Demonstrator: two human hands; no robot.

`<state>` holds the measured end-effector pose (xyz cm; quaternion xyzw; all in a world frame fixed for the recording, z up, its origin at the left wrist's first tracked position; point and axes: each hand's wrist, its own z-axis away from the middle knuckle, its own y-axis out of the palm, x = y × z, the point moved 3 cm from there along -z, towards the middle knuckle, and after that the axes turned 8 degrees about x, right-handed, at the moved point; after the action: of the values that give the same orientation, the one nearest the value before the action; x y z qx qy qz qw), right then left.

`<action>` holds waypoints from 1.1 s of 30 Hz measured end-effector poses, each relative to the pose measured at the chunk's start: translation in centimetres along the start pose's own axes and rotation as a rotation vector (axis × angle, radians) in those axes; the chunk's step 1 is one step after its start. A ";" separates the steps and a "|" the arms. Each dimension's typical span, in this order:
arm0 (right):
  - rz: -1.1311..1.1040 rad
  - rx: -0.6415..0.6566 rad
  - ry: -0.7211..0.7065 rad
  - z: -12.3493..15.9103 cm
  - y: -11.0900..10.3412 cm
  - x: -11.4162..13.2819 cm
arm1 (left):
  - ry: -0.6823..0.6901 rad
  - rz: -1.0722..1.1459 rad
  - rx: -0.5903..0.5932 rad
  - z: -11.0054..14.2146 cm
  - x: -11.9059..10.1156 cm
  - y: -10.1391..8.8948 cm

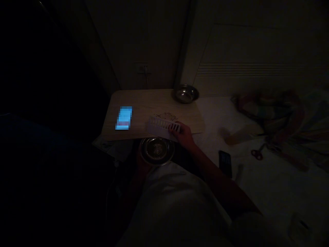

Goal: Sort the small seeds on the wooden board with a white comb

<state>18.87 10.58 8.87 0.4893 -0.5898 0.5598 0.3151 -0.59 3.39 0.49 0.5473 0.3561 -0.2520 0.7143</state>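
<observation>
The room is very dark. My right hand (183,134) grips the right end of a white slotted plastic tray (161,126) at the near edge of a small wooden table (144,99). Small dark bits (164,116) lie scattered on the table just behind the tray. A metal bowl (156,150) sits below the table edge in front of me. My left hand (141,162) appears at the bowl's left rim, too dark to show its fingers.
A lit phone (124,118) lies on the table's left side. A second metal bowl (186,93) stands at the table's far right corner. On the bed to the right lie a dark remote (225,162), red scissors (257,153) and crumpled patterned cloth (280,109).
</observation>
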 end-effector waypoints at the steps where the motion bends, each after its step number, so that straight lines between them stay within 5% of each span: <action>1: 0.002 0.009 -0.004 0.0 0.6 -0.1 | 0.013 -0.016 0.001 0.0 0.1 -0.1; 7: 0.066 -0.177 0.026 -1.1 1.8 -0.9 | 0.090 -0.086 -0.034 0.3 0.9 -0.7; 19: 0.237 -0.386 0.027 -2.2 -2.3 -1.4 | 0.022 -0.111 -0.023 0.0 0.9 -1.3; 33: 0.185 -0.214 -0.047 -2.9 -1.4 -1.0 | -0.032 0.012 -0.014 -0.2 1.1 -0.4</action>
<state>19.99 13.81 8.92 0.4095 -0.6959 0.5090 0.2984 -0.24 3.50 -0.65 0.5405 0.3430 -0.2539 0.7251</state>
